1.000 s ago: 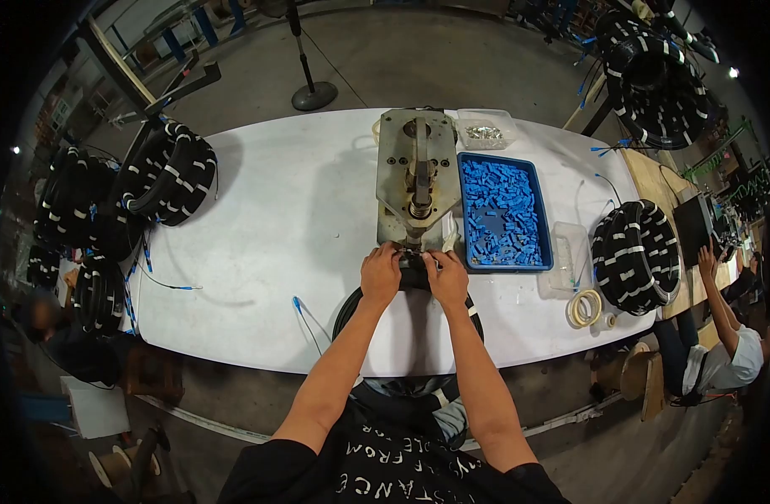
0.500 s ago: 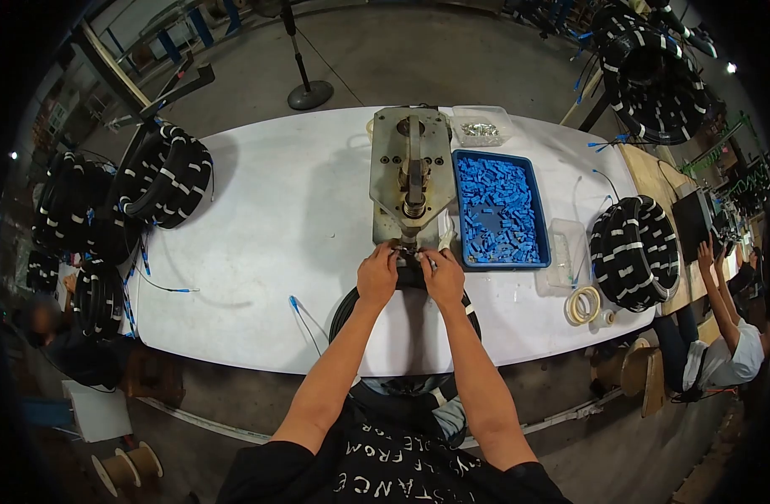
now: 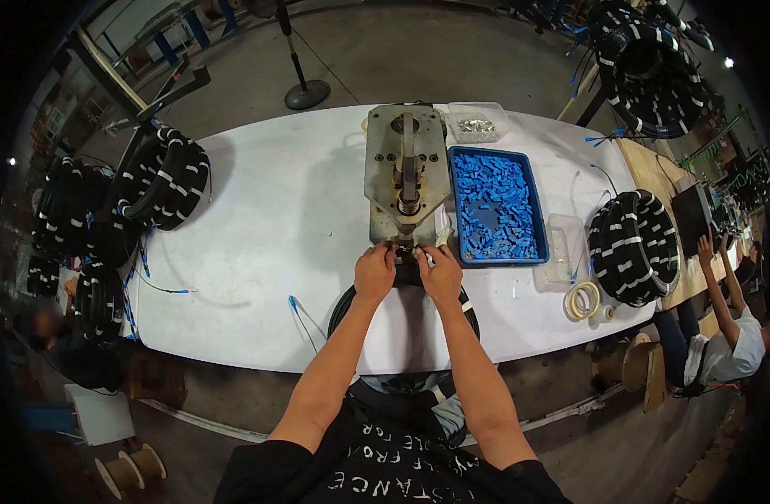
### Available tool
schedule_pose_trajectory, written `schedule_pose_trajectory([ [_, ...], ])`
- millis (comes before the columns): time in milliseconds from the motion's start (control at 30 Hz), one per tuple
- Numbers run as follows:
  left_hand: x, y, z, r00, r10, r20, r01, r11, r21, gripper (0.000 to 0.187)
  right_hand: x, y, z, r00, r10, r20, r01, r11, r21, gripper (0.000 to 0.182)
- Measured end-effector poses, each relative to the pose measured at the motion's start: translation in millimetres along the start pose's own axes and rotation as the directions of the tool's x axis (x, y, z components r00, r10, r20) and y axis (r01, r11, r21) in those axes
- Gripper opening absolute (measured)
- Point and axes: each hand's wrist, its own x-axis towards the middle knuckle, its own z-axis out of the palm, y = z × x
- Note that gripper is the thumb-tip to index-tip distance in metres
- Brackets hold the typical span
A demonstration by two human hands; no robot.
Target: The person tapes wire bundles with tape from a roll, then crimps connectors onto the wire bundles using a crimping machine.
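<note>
At the front of a metal bench press [image 3: 380, 186], my left hand [image 3: 374, 273] and my right hand [image 3: 440, 274] are held close together. Both have thumb and fingers pinched beside the press's lower tool. Whatever small piece they grip is too small and too covered to make out. A coil of black cable [image 3: 341, 315] lies on the table under my wrists, partly hidden by my forearms. A thin cable end with a blue connector [image 3: 293, 302] sticks out to the left of it.
Right of the press stands a blue tray [image 3: 546, 252] of blue connectors, with a clear box [image 3: 504, 126] of metal parts behind it. Tape rolls [image 3: 581, 301] and a taped cable coil [image 3: 633, 249] sit farther right. More coils [image 3: 162, 178] are at left. A co-worker [image 3: 733, 336] is at far right.
The view has shifted slightly, so the press and tray appear a little higher and farther left. Both hands stay pinched at the press's lower tool.
</note>
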Motion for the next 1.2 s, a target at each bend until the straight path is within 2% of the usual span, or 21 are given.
schedule_pose_trajectory([
  [33, 1, 0, 1, 1.0, -0.002, -0.001, 0.002, 1.0, -0.001, 0.017, 1, 0, 0, 1.0, 0.011, 0.006, -0.011, 1.0, 0.006, 0.02],
  [100, -1, -3, 3, 0.994, 0.09, -0.056, -0.087, 0.995, 0.056, 0.015, 1, -1, 1, 1.0, 0.002, -0.004, -0.002, 1.0, -0.009, 0.02],
  [233, -3, -10, 10, 0.996, 0.086, -0.034, -0.081, 0.988, 0.133, 0.014, 1, 1, 4, 0.999, -0.036, -0.019, 0.035, 0.999, -0.04, 0.019],
  [333, -4, -13, 13, 0.988, 0.141, -0.062, -0.128, 0.976, 0.178, 0.014, 0, 3, 3, 0.998, -0.062, -0.004, 0.062, 0.995, -0.082, 0.019],
  [767, -3, -7, 11, 0.996, 0.074, -0.057, -0.065, 0.988, 0.141, 0.015, 1, 4, 6, 0.995, -0.095, -0.028, 0.092, 0.99, -0.11, 0.018],
  [1067, -4, -2, 6, 0.999, 0.033, -0.032, -0.029, 0.993, 0.114, 0.016, 2, -1, 3, 0.998, -0.047, -0.048, 0.044, 0.997, -0.064, 0.021],
  [1200, -4, -5, 9, 0.999, 0.029, -0.034, -0.024, 0.993, 0.116, 0.016, 4, -3, 1, 1.0, 0.004, 0.001, -0.004, 0.998, -0.06, 0.023],
])
